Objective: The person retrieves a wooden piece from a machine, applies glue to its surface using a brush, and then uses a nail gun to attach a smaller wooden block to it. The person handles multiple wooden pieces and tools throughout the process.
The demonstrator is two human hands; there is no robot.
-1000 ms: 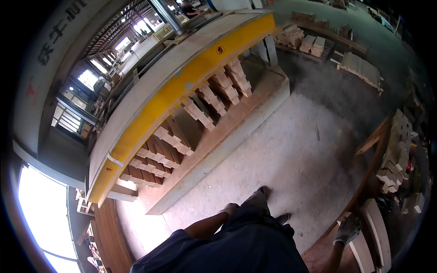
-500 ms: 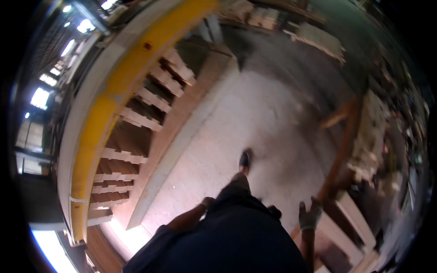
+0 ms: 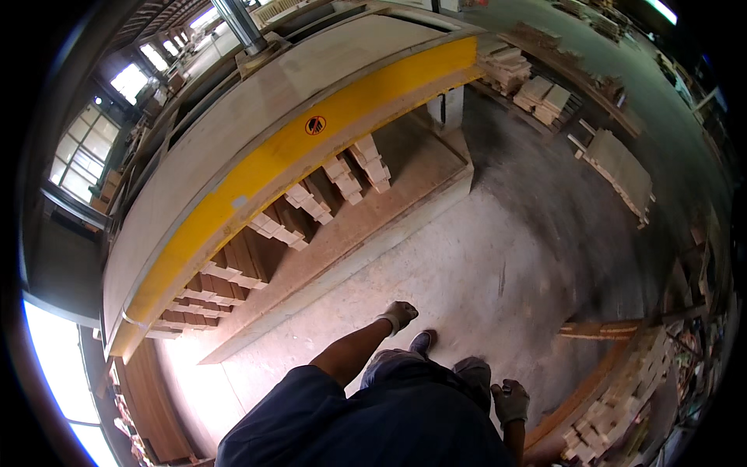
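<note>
My left hand point(image 3: 401, 314), in a light glove, is held out in front of me above the concrete floor point(image 3: 436, 265). Its fingers curl into a loose fist, and nothing shows in them. At my right side hangs my right hand point(image 3: 511, 402), also gloved. Its fingers are bent, with the thumb apart and no object in its grasp. Nearest to it is a brown wooden beam point(image 3: 580, 397) along a pile of pale wood pieces point(image 3: 622, 389). One dark shoe point(image 3: 422, 342) shows below my left hand.
Left of me stands a large press with a yellow front beam point(image 3: 327, 128). Stacked wood strips point(image 3: 311, 204) lie under it on a low bed point(image 3: 405, 191). Farther off are wood stacks point(image 3: 542, 100) and a low pale pile of boards point(image 3: 618, 171). A metal column point(image 3: 237, 23) rises above the press.
My view has swung to the right, and more of the press and the far floor shows. My left hand has come forward from beside my body. The fingers of my right hand are more bent.
</note>
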